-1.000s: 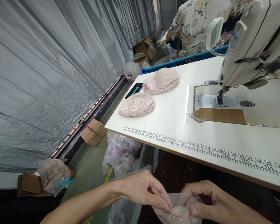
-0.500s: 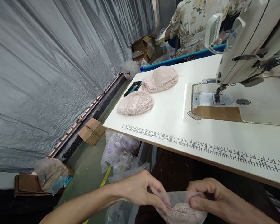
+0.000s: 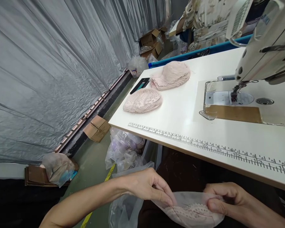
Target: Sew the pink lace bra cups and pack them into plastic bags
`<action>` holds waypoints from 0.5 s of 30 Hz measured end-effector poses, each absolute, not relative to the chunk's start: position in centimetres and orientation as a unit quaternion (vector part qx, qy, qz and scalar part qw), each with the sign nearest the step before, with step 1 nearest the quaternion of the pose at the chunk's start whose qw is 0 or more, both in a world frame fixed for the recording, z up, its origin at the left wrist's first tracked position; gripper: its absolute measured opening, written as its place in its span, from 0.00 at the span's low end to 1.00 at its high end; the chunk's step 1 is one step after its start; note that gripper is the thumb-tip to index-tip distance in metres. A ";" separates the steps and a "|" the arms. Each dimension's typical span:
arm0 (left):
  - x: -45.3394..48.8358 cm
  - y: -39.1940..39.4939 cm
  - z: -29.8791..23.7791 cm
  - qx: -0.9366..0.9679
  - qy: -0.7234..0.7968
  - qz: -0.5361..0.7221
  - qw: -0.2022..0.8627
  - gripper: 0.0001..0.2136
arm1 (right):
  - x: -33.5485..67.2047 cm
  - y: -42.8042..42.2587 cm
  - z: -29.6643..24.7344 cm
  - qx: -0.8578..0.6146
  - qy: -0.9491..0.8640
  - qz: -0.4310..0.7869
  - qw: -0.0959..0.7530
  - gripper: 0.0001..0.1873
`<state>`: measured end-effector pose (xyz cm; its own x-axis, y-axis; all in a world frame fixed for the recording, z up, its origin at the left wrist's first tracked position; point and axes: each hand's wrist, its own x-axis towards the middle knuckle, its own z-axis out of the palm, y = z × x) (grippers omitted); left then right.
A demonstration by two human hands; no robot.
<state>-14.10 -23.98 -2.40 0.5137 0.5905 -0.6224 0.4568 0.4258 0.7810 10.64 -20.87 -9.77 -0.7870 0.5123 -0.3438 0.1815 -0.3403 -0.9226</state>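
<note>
Below the table's front edge, a pale pink lace bra cup [image 3: 192, 210] with a sheer mesh border is held between both hands. My left hand [image 3: 154, 190] pinches its left side, thumb and fingers pressed together on the fabric. At the opposite side my right hand [image 3: 228, 201] grips the edge, its thumb lying on top. On the white table, a stack of pink lace cups [image 3: 143, 100] lies near the left end. A second pink stack [image 3: 172, 75] sits behind it, with a black and teal card [image 3: 140, 85] beside them.
A sewing machine [image 3: 258, 47] stands on the right of the table [image 3: 180, 110], whose front edge bears a printed ruler. Plastic bags [image 3: 125, 148] and a cardboard box [image 3: 96, 128] are on the floor at left. A person in a floral garment [image 3: 209, 19] is behind.
My hands have drawn slightly apart, the right one moving rightward, so the lace cup is stretched wider. The view has shifted a little to the left.
</note>
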 end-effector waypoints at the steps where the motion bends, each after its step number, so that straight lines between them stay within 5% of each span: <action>1: -14.1 -23.9 -2.4 0.538 0.484 0.051 0.688 0.11 | 10.7 -21.0 -10.0 -0.307 -0.562 0.760 0.112 0.21; 15: -13.5 -24.5 -3.8 0.507 0.454 0.037 0.732 0.29 | 10.1 -21.6 -8.7 -0.310 -0.566 0.758 0.092 0.24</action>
<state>-13.47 -24.49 -3.78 0.5858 0.5143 -0.6263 0.4059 0.4826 0.7761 10.09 -21.64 -8.75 -0.7903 0.4912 -0.3662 0.2118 -0.3418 -0.9156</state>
